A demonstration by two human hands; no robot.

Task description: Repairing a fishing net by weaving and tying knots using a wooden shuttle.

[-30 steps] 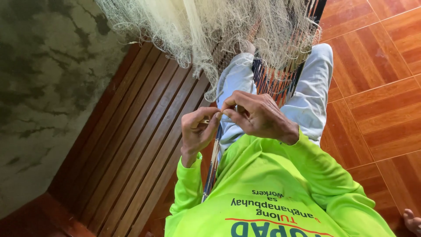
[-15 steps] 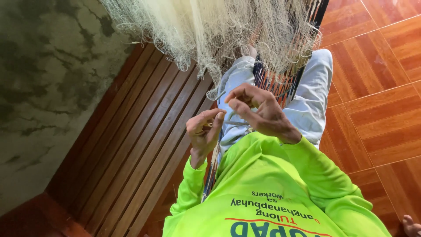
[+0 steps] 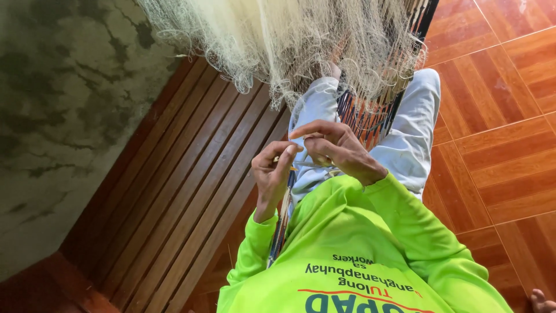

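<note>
A pale fishing net (image 3: 289, 40) hangs down over my lap and light grey trousers (image 3: 411, 133). My left hand (image 3: 271, 174) is held up in front of my neon green shirt (image 3: 347, 249), its fingers pinched on a thin pale stick (image 3: 307, 165) that runs across to my right hand. My right hand (image 3: 333, 148) sits just right of it, fingers curled around fine net twine, index finger stretched toward the left hand. The two hands almost touch at the fingertips. The twine itself is too thin to follow.
I sit on a seat of coloured woven strips (image 3: 365, 116). A dark wooden slatted bench (image 3: 174, 197) lies to the left, a stained concrete wall (image 3: 58, 116) beyond it. Orange-brown floor tiles (image 3: 504, 116) are on the right, with someone's toes (image 3: 541, 301) at the bottom right corner.
Both hands have stayed together in front of my chest. The right hand's fingers have shifted, the index finger now stretched out over the left hand's fingertips.
</note>
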